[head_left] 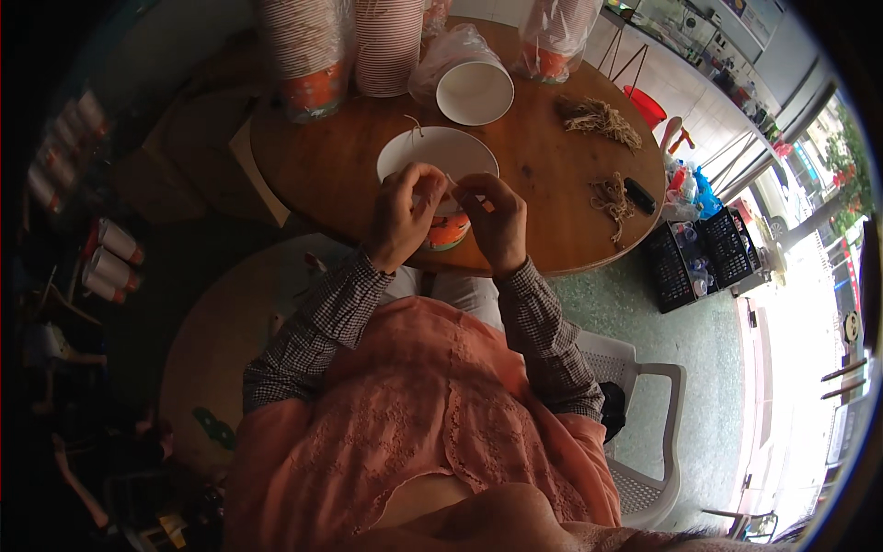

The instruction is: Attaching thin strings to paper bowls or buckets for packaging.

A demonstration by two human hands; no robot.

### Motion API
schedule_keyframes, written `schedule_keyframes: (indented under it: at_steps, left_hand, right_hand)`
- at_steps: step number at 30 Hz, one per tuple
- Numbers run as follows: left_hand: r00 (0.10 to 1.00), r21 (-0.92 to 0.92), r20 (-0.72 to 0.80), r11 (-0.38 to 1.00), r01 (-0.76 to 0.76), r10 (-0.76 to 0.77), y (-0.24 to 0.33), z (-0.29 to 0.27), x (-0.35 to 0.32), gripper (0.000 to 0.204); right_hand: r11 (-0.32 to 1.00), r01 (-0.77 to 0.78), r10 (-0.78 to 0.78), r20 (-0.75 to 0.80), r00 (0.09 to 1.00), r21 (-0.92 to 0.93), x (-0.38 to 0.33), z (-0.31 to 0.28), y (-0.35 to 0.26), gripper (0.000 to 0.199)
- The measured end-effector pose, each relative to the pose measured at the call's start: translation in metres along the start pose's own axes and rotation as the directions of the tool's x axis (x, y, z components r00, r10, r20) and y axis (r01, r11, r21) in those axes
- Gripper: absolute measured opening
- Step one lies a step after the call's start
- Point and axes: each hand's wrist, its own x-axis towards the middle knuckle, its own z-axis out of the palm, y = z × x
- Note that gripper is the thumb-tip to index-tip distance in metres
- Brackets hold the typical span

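Note:
A white paper cup with an orange-red base (447, 232) lies tilted at the near edge of the round wooden table (543, 184), its wide white mouth (437, 152) facing up and away. My left hand (403, 213) grips the cup's rim and side. My right hand (493, 217) pinches at the rim beside it, fingers closed on what looks like a thin string, too small to tell for sure. A short piece of tan twine (414, 124) pokes up at the cup's far rim.
Tall stacks of paper cups (308, 51) in plastic wrap stand at the table's far side, with a single white cup (474, 92) in a bag. Bundles of tan twine (600, 118) and a black object (640, 194) lie to the right. A white plastic chair (648, 414) is under me.

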Motion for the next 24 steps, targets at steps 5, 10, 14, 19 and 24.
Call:
schedule_keyframes:
  at_steps: [5, 10, 14, 19, 24]
  left_hand:
    - [0.944, -0.045, 0.301, 0.987, 0.154, -0.133, 0.016, -0.006, 0.006, 0.02]
    - [0.918, -0.075, 0.342, 0.968, 0.239, -0.2, 0.025, -0.008, 0.012, 0.026]
    - [0.938, -0.03, 0.334, 0.993, 0.112, -0.095, 0.012, -0.011, 0.011, 0.027]
    - [0.959, 0.054, 0.282, 0.998, 0.025, -0.04, 0.021, -0.01, 0.011, 0.019]
    - [0.949, 0.073, 0.316, 0.997, -0.006, -0.017, 0.021, -0.013, 0.012, 0.015]
  right_hand:
    - [0.98, 0.192, -0.198, -0.111, 0.974, -0.059, -0.002, 0.007, -0.004, 0.014]
    - [0.971, 0.23, -0.237, -0.176, 0.956, -0.058, -0.001, 0.011, 0.002, 0.014]
    - [0.991, 0.126, -0.117, -0.185, 0.976, 0.041, 0.0, 0.009, 0.004, 0.009]
    - [0.992, 0.068, -0.052, -0.15, 0.987, 0.108, 0.0, 0.006, 0.003, 0.008]
    - [0.999, -0.024, 0.025, -0.063, 0.998, 0.026, 0.006, -0.002, 0.007, 0.016]
